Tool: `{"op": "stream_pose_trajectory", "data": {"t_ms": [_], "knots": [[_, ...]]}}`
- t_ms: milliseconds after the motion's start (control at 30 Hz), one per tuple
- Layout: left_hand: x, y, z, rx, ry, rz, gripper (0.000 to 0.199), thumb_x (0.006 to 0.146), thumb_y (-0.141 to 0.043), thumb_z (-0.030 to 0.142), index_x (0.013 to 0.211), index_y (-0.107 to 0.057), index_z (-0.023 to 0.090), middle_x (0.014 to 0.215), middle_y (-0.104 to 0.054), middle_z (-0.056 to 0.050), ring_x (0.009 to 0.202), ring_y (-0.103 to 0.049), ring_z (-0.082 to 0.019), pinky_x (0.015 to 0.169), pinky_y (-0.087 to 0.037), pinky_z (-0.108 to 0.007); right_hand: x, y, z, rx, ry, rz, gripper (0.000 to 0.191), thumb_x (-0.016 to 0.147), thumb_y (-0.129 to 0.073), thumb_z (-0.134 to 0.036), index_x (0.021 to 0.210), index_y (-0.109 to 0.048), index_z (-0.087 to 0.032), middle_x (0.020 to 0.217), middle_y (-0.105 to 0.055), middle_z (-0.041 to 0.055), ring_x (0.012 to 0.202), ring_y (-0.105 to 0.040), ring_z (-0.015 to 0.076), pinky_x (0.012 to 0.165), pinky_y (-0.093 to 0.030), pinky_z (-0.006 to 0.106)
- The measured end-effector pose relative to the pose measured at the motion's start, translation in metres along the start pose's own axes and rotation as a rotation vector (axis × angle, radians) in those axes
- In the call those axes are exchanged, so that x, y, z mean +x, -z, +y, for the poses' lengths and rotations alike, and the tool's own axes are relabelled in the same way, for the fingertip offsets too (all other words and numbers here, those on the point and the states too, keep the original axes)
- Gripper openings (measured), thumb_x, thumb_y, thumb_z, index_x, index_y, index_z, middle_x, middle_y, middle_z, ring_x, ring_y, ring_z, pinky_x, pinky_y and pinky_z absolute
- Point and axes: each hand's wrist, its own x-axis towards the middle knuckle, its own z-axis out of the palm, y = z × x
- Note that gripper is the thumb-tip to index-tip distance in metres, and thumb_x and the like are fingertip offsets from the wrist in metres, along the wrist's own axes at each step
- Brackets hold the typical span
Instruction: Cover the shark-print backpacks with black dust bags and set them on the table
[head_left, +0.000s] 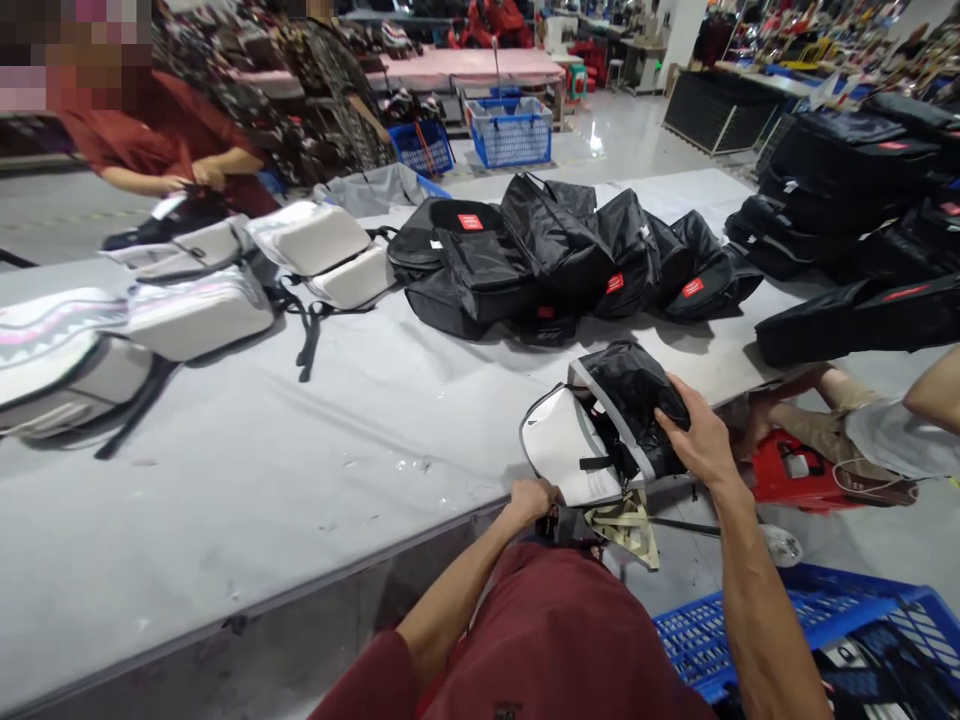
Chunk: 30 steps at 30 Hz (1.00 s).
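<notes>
A backpack [571, 440] with a white panel lies at the table's front edge, its black lining [634, 385] bulging out and a grey trim band running across it. My right hand [701, 435] grips the black lining at its right side, thumb and fingers pressed around it. At the lower left corner of the white panel, my left hand [534, 500] is closed; what its fingers hold is hidden. Dark straps and a pale webbing strap [628, 530] hang below the edge, close to my waist.
White backpacks [199, 312] stand to the left on the white table [300, 470]. Black bags with red labels [525, 260] are heaped behind, and more black bags [832, 190] are stacked right. A blue basket [780, 610] and a red stool [799, 475] stand right; a co-worker [172, 140] works far left.
</notes>
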Motion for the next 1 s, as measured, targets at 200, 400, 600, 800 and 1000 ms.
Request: {"op": "stream_pose_trajectory", "data": {"t_ms": [200, 400, 600, 800, 1000], "knots": [[0.044, 0.039, 0.028, 0.154, -0.414, 0.036, 0.05, 0.094, -0.081, 0.023, 0.143, -0.076, 0.025, 0.149, -0.074, -0.02, 0.148, -0.06, -0.042, 0.125, -0.042, -0.055, 0.002, -0.012, -0.037, -0.258, 0.082, 0.148, 0.056, 0.112, -0.053, -0.031, 0.167, -0.059, -0.021, 0.171, -0.053, 0.0193, 0.153, -0.052, 0.0377, 0.129, -0.045, 0.061], [0.128, 0.06, 0.078, 0.37, -0.727, -0.104, 0.056, 0.07, -0.097, 0.022, 0.124, -0.084, 0.018, 0.148, -0.076, -0.019, 0.15, -0.057, -0.048, 0.13, -0.038, -0.057, -0.021, -0.067, -0.084, -0.389, 0.089, 0.163, 0.089, 0.107, -0.072, -0.039, 0.182, -0.03, -0.019, 0.186, -0.031, 0.0218, 0.171, -0.03, 0.0423, 0.139, -0.027, 0.069], [0.115, 0.033, 0.095, 0.502, -0.89, -0.263, 0.017, 0.101, -0.071, 0.018, 0.112, -0.084, 0.014, 0.117, -0.084, -0.023, 0.115, -0.078, -0.039, 0.104, -0.055, -0.049, -0.064, -0.047, -0.047, -0.428, -0.085, 0.272, 0.077, 0.109, -0.068, -0.028, 0.18, -0.039, -0.025, 0.182, -0.043, 0.0132, 0.169, -0.04, 0.0332, 0.14, -0.033, 0.06], [0.062, -0.008, 0.092, 0.629, -1.035, -0.451, 0.024, 0.105, -0.071, 0.022, 0.125, -0.081, 0.013, 0.108, -0.084, -0.023, 0.102, -0.081, -0.036, 0.091, -0.059, -0.045, -0.165, -0.023, -0.038, -0.342, -0.136, 0.403, 0.047, 0.115, -0.058, -0.026, 0.161, -0.066, -0.027, 0.154, -0.074, 0.0054, 0.153, -0.063, 0.0266, 0.136, -0.045, 0.055], [0.035, -0.034, 0.121, 0.521, -1.355, -0.496, 0.054, 0.106, -0.077, 0.042, 0.154, -0.07, 0.019, 0.125, -0.085, -0.017, 0.112, -0.081, -0.036, 0.097, -0.061, -0.045, -0.249, -0.011, -0.032, -0.412, -0.449, 0.641, 0.032, 0.116, -0.058, -0.036, 0.133, -0.082, -0.024, 0.126, -0.086, 0.0075, 0.118, -0.083, 0.0264, 0.114, -0.065, 0.045]]}}
